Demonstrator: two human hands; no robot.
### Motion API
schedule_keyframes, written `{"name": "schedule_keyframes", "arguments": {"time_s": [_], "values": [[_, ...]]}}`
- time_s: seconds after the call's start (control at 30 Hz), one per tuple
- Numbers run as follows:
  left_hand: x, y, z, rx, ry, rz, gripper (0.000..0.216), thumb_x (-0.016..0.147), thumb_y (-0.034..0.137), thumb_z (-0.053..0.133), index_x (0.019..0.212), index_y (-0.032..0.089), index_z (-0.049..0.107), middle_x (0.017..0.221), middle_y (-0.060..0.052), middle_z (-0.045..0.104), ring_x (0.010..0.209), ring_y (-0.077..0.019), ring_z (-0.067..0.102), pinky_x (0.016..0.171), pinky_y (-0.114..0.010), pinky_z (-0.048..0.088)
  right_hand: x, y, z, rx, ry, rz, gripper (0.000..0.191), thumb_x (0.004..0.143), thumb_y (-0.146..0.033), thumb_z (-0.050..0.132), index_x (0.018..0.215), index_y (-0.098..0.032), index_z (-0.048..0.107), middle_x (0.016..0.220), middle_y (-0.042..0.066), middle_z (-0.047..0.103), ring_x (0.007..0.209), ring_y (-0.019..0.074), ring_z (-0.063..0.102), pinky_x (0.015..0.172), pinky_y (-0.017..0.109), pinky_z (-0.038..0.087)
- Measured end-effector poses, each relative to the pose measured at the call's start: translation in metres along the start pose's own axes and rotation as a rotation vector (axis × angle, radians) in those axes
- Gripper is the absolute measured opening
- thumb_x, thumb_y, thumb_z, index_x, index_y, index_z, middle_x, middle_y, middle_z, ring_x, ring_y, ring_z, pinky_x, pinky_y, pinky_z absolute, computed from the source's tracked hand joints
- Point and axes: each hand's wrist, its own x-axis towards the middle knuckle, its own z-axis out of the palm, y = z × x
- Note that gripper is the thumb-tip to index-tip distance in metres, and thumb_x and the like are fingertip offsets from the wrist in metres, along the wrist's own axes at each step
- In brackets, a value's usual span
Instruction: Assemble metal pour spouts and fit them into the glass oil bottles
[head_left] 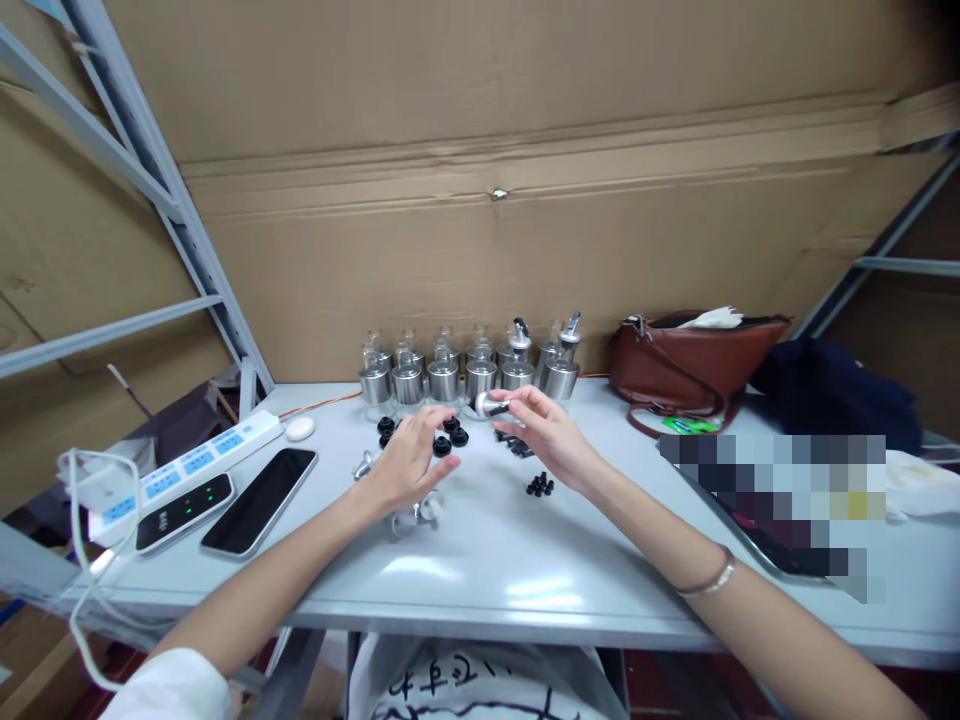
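My right hand (551,430) is closed around a metal bottle pourer (491,405) with a black part, raised above the table. To its left, my left hand (412,460) is open, thumb apart from the fingers, just beside several round black stoppers (442,446). Silvery metal pieces (412,516) lie under and beside the left wrist, partly hidden. Small black caps (540,485) form a pile below my right hand, and flat black pieces (516,444) lie behind that pile. At the back stand rows of glass bottles with steel sleeves (444,380); two at the right bear pourers.
On the left lie a black phone (261,500), a small device with green lights (185,512), a power strip (196,462) and a white disc (300,428). A brown handbag (686,365) stands at the back right. Cardboard (525,250) walls the rear.
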Motion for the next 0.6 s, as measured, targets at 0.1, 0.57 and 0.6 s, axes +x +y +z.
{"name": "schedule_keyframes", "arguments": {"time_s": [0.1, 0.57, 0.6], "values": [[-0.001, 0.013, -0.001, 0.043, 0.008, 0.222, 0.028, 0.094, 0.031, 0.036, 0.115, 0.015, 0.044, 0.101, -0.012, 0.061, 0.091, -0.0196, 0.056, 0.078, -0.034, 0.044, 0.018, -0.007, 0.000, -0.029, 0.068, -0.126, 0.037, 0.073, -0.051, 0.068, 0.078, -0.022, 0.046, 0.103, 0.003, 0.064, 0.093, 0.0157, 0.059, 0.081, 0.031, 0.047], [-0.016, 0.044, 0.024, 0.292, -0.163, 0.610, 0.008, 0.079, 0.019, 0.049, 0.073, 0.016, 0.054, 0.059, 0.001, 0.052, 0.054, -0.0128, 0.045, 0.053, -0.031, 0.033, 0.121, -0.006, 0.039, -0.839, 0.452, -0.387, 0.023, 0.094, -0.039, 0.026, 0.084, -0.023, 0.039, 0.073, 0.002, 0.056, 0.074, 0.0216, 0.056, 0.073, 0.031, 0.036], [-0.018, 0.043, 0.026, 0.296, -0.156, 0.590, 0.009, 0.078, 0.019, 0.050, 0.070, 0.016, 0.052, 0.057, 0.001, 0.050, 0.051, -0.0126, 0.043, 0.051, -0.031, 0.031, 0.126, -0.002, 0.040, -0.861, 0.463, -0.367, 0.023, 0.094, -0.038, 0.026, 0.086, -0.023, 0.041, 0.073, 0.003, 0.057, 0.074, 0.0226, 0.057, 0.072, 0.031, 0.036]]}}
